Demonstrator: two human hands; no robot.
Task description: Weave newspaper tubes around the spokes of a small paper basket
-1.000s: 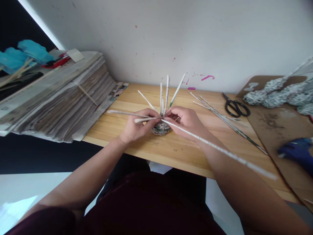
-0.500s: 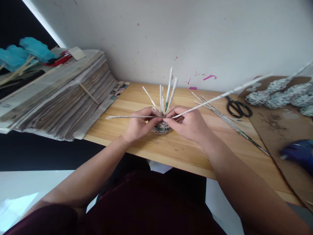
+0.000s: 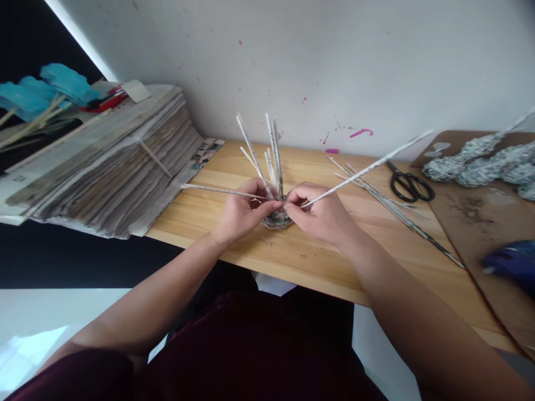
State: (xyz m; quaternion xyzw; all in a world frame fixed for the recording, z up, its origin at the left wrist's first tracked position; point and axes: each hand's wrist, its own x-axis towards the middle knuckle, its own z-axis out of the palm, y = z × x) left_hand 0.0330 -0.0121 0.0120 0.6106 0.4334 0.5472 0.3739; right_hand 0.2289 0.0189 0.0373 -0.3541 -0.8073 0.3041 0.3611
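1. On the table (image 3: 251,253), close to its front edge: a small woven basket (image 3: 276,221), partly hidden by fingers, serving as landmark for every place below.
2. At the basket's left: the left hand (image 3: 242,214), with thumb and forefinger pressed together at the rim. Cannot tell whether pinching the woven wall itself or the foot of a stick.
3. At the basket's right: the right hand (image 3: 320,211), with thumb and fingertips pinching a long paper stick (image 3: 376,163), slanting up and away to the right of the basket.
4. Pointing left from the basket, past the left hand: a side stick (image 3: 217,190), nearly level.
5. In hand, by the look of it: weaving sticks in at the basket's rim. Called for next, probably: a firm left pinch, then guiding the long paper stick around a neighbouring upright and pressing it down snugly, without creasing.
6. Rising from the basket's far side: several upright sticks (image 3: 274,147), some leaning left.
7. Well to the right of the basket: loose sticks (image 3: 388,209), with black scissors (image 3: 412,186) just beyond.
8. Well to the left of the basket: a thick paper stack (image 3: 112,167).
9. Behind the basket: a pale wall (image 3: 334,67), spotted with pink.
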